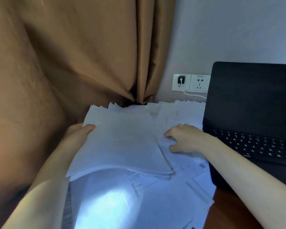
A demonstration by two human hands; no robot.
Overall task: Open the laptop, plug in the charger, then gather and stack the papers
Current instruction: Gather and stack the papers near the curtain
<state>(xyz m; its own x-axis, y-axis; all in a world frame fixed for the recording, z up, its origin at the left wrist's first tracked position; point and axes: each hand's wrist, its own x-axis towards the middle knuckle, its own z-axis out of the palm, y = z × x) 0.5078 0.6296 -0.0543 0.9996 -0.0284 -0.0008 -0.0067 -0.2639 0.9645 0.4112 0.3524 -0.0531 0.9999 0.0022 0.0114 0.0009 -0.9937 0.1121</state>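
- Head view: your left hand (pixel 80 131) grips the gathered stack (pixel 122 142) by its left edge, thumb on top; hold it firmly.
- Your right hand (pixel 183 138) rests on the loose papers (pixel 155 195) beside the open laptop (pixel 254 104), fingers (pixel 170 133) loosely bent, holding nothing; slide those sheets under the stack and square the edges.

Left hand (pixel 78 132), right hand (pixel 185 138) — bare; forearms (pixel 238 164) bare along whole visible length.

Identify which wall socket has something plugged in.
The left socket, nearest the curtain: a black charger sits in it, while the right socket stands free.
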